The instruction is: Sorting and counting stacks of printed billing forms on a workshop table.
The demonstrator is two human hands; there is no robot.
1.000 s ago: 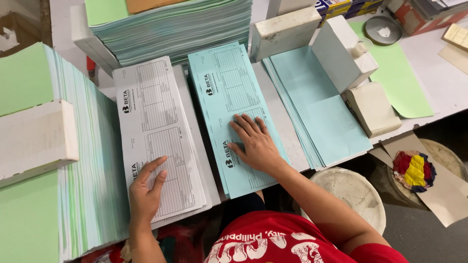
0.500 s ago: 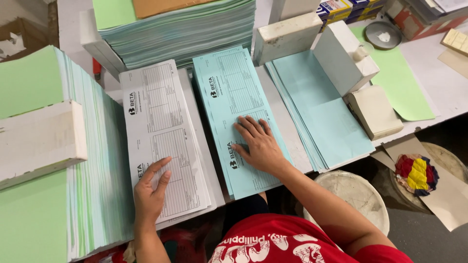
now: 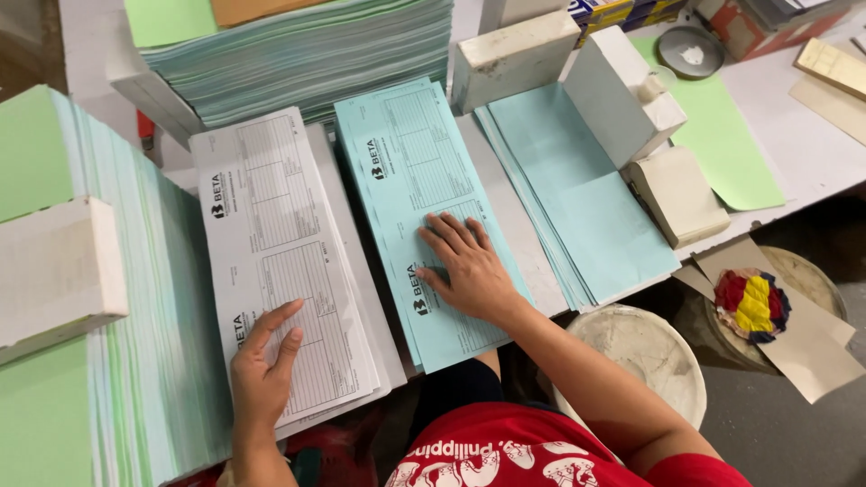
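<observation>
Flat under right hand [image 3: 469,271] — blue form [image 3: 424,207]

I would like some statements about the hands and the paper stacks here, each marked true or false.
1. The right hand lies flat on the light blue forms. True.
2. The left hand rests on the green sheet. False: it rests on the white forms.
3. A white block stands beyond the blue forms. True.
4. Both hands are lifted off the paper. False: both touch their stacks.
</observation>
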